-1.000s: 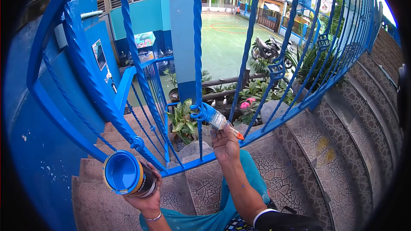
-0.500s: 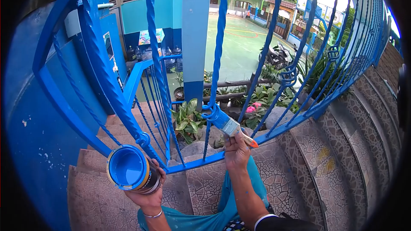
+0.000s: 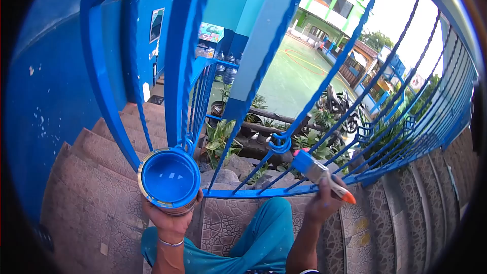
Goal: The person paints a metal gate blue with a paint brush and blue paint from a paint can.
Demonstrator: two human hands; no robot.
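Blue paint fills an open can point(image 3: 170, 177), which my left hand point(image 3: 170, 220) holds from below with fingers wrapped round it. The can is close to the foot of a thick blue railing post point(image 3: 180, 71). My right hand point(image 3: 324, 200) is closed on the handle of a paintbrush point(image 3: 320, 173) with an orange tip and blue-coated bristles. The bristles point up and left, a little to the right of a curled ornament point(image 3: 280, 143) on a twisted blue bar, with a gap between them.
The blue railing point(image 3: 243, 193) curves from left to right in front of me. Patterned stone steps point(image 3: 223, 220) run down at left and along the right. A blue wall point(image 3: 66, 101) stands at left. Beyond the bars are plants point(image 3: 220, 142), rocks, a motorcycle and a green court point(image 3: 289, 76).
The view has tilted and shifted. The brush has come off the curled ornament and moved to the right. The can now sits more upright, nearer the middle of the view.
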